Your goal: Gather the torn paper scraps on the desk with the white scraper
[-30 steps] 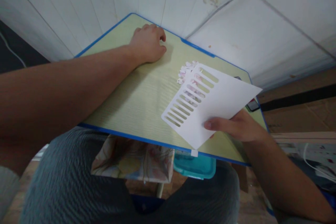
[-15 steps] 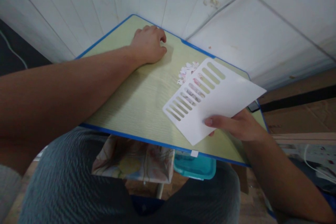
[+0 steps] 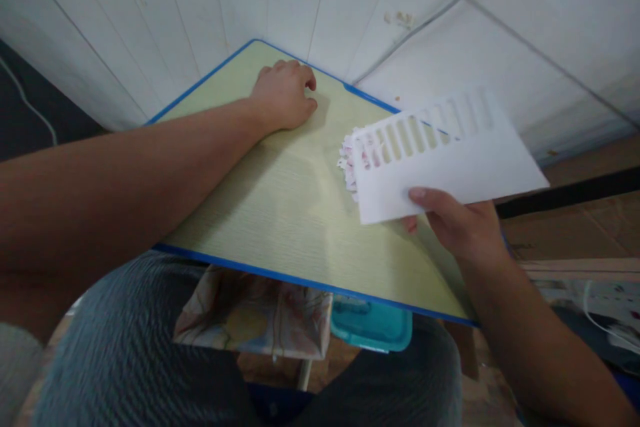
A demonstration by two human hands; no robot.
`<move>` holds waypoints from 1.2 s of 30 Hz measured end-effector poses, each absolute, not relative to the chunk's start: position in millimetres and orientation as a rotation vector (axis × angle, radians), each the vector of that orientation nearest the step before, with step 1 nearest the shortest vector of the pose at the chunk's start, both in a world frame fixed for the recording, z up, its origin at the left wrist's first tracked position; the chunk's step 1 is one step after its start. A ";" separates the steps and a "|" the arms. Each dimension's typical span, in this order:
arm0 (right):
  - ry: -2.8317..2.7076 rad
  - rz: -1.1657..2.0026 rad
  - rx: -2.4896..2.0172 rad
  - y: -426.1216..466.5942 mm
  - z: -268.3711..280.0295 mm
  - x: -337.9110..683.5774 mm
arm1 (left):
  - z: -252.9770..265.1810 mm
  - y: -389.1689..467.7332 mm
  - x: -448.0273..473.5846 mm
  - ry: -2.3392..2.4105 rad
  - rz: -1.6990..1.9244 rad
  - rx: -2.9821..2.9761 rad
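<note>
My right hand [image 3: 463,223] pinches the lower edge of a stiff white slotted sheet [image 3: 485,170], thumb on top and fingers underneath. A row of rounded slots runs along the sheet's far side. It is held above the table, tilted, its left end over a small pile of pinkish-white paper-like scraps [image 3: 349,163], partly hidden below. Some scraps show through the slots. My left hand [image 3: 285,95] rests on the pale green tabletop [image 3: 270,207] near the back corner. Its fingers are loosely curled, the thumb apart, with nothing in them.
The table has a blue rim and stands against a white panelled wall [image 3: 240,0]. A cable [image 3: 425,23] runs along the wall. Below the front edge are a patterned fabric item [image 3: 250,320] and a teal-lidded container [image 3: 375,327]. A cardboard box [image 3: 575,233] is at the right.
My right hand has lifted and turned the slotted sheet, swinging its slotted side up and to the right. A small white piece at the table's front edge no longer shows. My left hand stays put.
</note>
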State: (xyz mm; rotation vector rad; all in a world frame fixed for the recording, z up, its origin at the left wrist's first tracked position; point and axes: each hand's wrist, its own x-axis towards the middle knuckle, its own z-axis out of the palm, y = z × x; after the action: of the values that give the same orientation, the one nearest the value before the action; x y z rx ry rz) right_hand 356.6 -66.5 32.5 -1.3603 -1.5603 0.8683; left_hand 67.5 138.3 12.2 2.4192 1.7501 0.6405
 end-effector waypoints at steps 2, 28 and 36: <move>-1.483 0.669 -1.384 -57.6 28.7 361.0 | 10.4 140.4 66.0 1.733 0.651 2.384; -1.600 0.551 -1.604 -56.3 35.4 356.7 | 1.3 148.3 60.0 1.586 0.804 2.261; -1.752 0.804 -1.465 -62.2 38.5 350.2 | 3.3 146.6 61.1 1.634 0.778 2.296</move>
State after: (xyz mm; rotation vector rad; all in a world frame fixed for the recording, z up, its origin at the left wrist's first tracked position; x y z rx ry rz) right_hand 350.2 -62.2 38.5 -1.4654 -1.7515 0.8036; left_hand 61.1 146.6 3.3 2.2962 1.6338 0.7783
